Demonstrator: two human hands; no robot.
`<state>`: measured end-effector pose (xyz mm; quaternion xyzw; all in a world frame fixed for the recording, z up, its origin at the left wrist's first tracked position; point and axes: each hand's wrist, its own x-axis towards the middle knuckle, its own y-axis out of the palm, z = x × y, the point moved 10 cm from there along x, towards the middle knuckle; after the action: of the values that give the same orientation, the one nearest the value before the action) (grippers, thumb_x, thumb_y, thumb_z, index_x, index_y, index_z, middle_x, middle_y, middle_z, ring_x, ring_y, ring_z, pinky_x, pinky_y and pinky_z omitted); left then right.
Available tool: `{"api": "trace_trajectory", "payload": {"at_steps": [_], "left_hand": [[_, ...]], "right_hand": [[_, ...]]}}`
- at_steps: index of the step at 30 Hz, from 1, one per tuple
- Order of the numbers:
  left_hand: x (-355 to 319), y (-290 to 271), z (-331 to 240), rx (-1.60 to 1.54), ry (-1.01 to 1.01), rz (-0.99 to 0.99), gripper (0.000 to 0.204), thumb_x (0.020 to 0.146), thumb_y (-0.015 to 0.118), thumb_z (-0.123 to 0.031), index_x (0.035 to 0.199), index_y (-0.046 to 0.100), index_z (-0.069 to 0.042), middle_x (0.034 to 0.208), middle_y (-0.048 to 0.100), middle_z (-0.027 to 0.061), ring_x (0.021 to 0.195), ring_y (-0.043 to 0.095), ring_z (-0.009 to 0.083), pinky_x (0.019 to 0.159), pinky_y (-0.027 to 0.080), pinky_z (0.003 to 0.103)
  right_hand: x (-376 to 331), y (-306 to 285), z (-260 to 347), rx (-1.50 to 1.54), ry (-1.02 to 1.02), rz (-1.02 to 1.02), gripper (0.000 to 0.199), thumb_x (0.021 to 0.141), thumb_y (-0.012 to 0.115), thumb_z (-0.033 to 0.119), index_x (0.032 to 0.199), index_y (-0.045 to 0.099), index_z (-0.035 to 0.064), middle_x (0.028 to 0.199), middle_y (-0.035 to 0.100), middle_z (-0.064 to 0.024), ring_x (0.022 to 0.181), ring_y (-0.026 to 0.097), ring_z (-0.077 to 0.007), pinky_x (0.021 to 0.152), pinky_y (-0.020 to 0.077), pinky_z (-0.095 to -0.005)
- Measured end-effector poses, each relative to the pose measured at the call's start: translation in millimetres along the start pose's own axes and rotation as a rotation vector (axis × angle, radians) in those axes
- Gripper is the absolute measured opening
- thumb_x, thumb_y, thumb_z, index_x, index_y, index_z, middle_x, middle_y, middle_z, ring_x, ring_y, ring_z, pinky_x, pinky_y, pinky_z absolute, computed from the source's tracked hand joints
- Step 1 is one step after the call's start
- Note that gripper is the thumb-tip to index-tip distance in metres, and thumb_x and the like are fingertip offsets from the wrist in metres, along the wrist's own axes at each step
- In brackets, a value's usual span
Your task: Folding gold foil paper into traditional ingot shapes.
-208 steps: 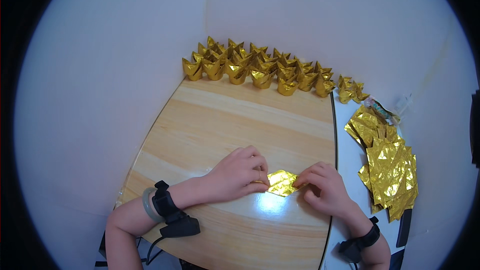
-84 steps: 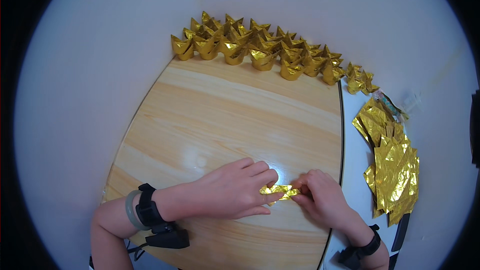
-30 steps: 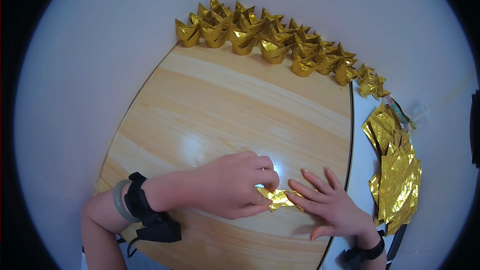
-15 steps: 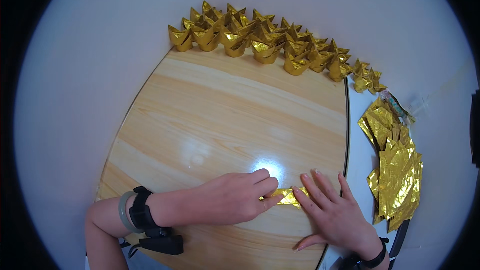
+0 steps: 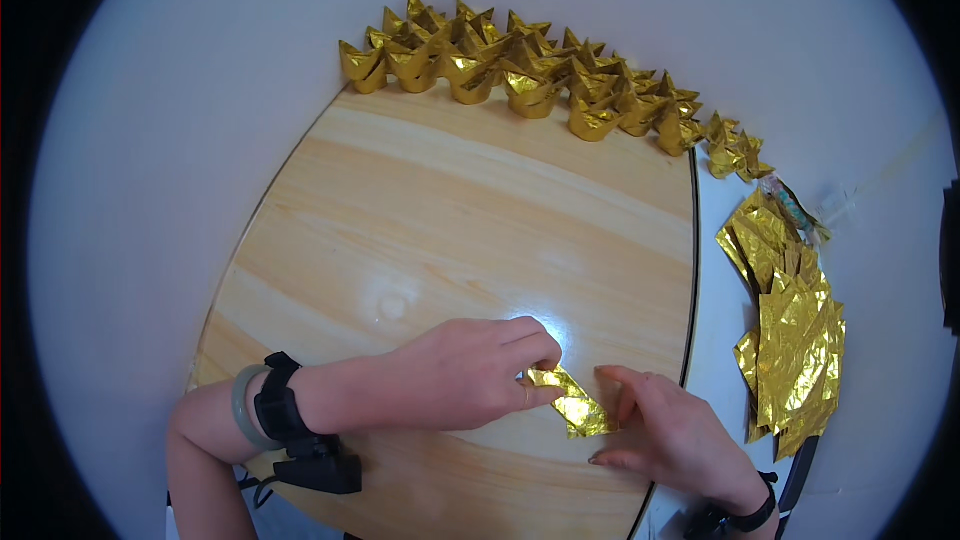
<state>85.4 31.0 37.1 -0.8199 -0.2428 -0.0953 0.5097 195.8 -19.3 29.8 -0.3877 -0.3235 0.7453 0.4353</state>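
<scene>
My left hand (image 5: 478, 372) pinches one end of a folded strip of gold foil paper (image 5: 580, 410) between thumb and fingers, just over the wooden table (image 5: 420, 200). The strip slants down to the right, its free end close to my right hand (image 5: 680, 435). That hand is open, with the thumb apart from the curled fingers and a gap between them. Whether its fingertips touch the strip's edge I cannot tell.
Rows of folded gold paper ingots (image 5: 530, 90) line the table's far edge. Loose gold foil sheets (image 5: 800, 350) lie piled on a white surface (image 5: 715, 270) at the right, with a small colourful wrapper (image 5: 795, 210) behind them. Pale walls (image 5: 200, 90) surround the table.
My left hand has lifted and tilted the gold strip, which lay level on the table. My right hand has come off the strip, its spread fingers now curled with the thumb apart.
</scene>
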Motion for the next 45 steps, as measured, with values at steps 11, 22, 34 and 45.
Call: {"api": "trace_trajectory", "payload": {"at_steps": [11,22,34,45], "left_hand": [[-9,18,-43,0.237,0.132,0.103,0.028,0.076,0.068,-0.015,0.092,0.067,0.009,0.105,0.060,0.0174,0.097,0.059,0.0292,0.085,0.051,0.035],[-16,29,-61,0.516,0.146,0.182,0.044,0.081,0.052,-0.016,0.119,0.059,0.003,0.113,0.059,0.0248,0.106,0.058,0.0318,0.093,0.048,0.036],[-20,29,-60,0.448,0.206,0.184,0.045,0.080,0.052,-0.017,0.121,0.061,-0.002,0.114,0.058,0.0294,0.109,0.057,0.0346,0.097,0.047,0.039],[-17,9,-51,0.303,0.250,0.176,0.036,0.077,0.058,-0.019,0.112,0.068,-0.012,0.119,0.058,0.0217,0.108,0.057,0.0310,0.095,0.047,0.038]], "right_hand": [[-13,-5,33,-0.282,-0.103,-0.288,0.059,0.069,0.077,0.014,0.120,0.048,0.0066,0.085,0.058,-0.0075,0.079,0.061,-0.0262,0.063,0.0506,-0.0348],[-12,-9,19,-0.191,-0.098,-0.258,0.059,0.074,0.072,0.013,0.127,0.046,0.0061,0.092,0.058,-0.0082,0.088,0.062,-0.0265,0.067,0.0537,-0.0371],[-2,19,-5,0.403,0.078,0.128,0.059,0.076,0.071,0.006,0.130,0.045,0.0115,0.090,0.058,-0.0051,0.075,0.061,-0.0236,0.067,0.0513,-0.0325],[11,-2,24,0.104,-0.486,-0.156,0.022,0.074,0.071,0.003,0.094,0.065,0.0095,0.095,0.061,-0.0028,0.091,0.060,-0.0238,0.080,0.0495,-0.0338]]}}
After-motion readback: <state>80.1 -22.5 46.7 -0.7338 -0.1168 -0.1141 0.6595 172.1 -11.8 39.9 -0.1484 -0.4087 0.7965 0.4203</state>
